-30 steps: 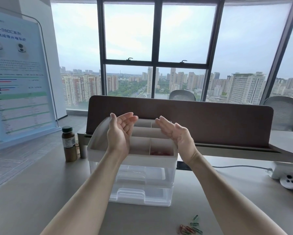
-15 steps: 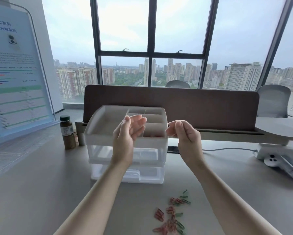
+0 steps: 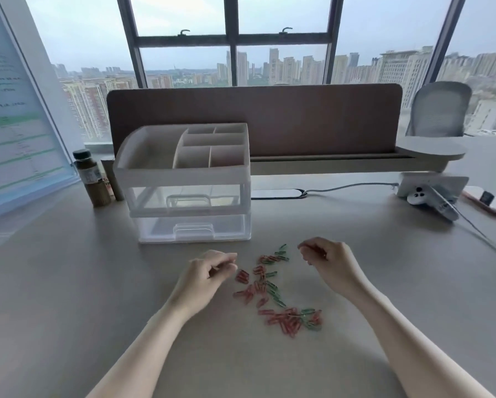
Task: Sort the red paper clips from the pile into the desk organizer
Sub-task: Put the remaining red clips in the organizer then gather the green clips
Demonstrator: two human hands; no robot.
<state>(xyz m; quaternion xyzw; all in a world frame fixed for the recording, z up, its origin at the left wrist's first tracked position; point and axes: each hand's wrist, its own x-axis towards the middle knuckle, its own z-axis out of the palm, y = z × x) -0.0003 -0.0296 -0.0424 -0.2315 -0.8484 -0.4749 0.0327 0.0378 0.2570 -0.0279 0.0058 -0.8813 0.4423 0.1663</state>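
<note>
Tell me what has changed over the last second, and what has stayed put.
Both hands came down from above the desk organizer to the desk, the left hand and the right hand now flanking the paper clip pile with fingers loosely curled, holding nothing visible. The organizer, the pile and the bottle stayed where they were.

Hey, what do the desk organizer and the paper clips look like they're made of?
The white and clear desk organizer looks like plastic: an opaque matte top tray over see-through glossy drawers. The red and green paper clips are probably coated wire, judging by their solid colours; the frame is too blurred to be sure.
</note>
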